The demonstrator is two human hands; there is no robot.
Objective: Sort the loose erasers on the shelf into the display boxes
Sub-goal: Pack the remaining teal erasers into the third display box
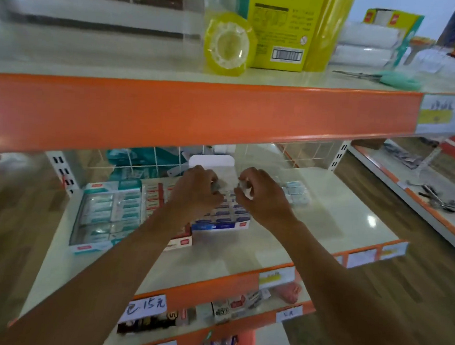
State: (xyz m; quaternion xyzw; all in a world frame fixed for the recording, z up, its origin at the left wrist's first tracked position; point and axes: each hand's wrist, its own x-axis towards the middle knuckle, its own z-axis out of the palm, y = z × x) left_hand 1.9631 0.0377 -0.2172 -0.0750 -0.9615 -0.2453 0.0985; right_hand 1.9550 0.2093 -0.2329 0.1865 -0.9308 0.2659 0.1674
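Both my hands reach over the middle shelf (pixel 325 227). My right hand (pixel 259 196) pinches a small white eraser (pixel 246 191) above the blue display box (pixel 221 221). My left hand (pixel 197 190) hovers with curled fingers over the back of the same box; whether it holds anything is hidden. A red-and-white display box (pixel 155 194) stands left of the blue one. Further left sits a teal display box (pixel 107 212) full of erasers. A small pile of loose pale blue erasers (pixel 295 193) lies on the shelf behind my right hand.
The orange edge of the upper shelf (pixel 198 113) overhangs the work area; a yellow tape roll (pixel 228 48), a yellow box and green scissors (pixel 397 79) sit on it. A white container (pixel 211 161) stands behind the boxes. Lower shelves hold small goods and price tags.
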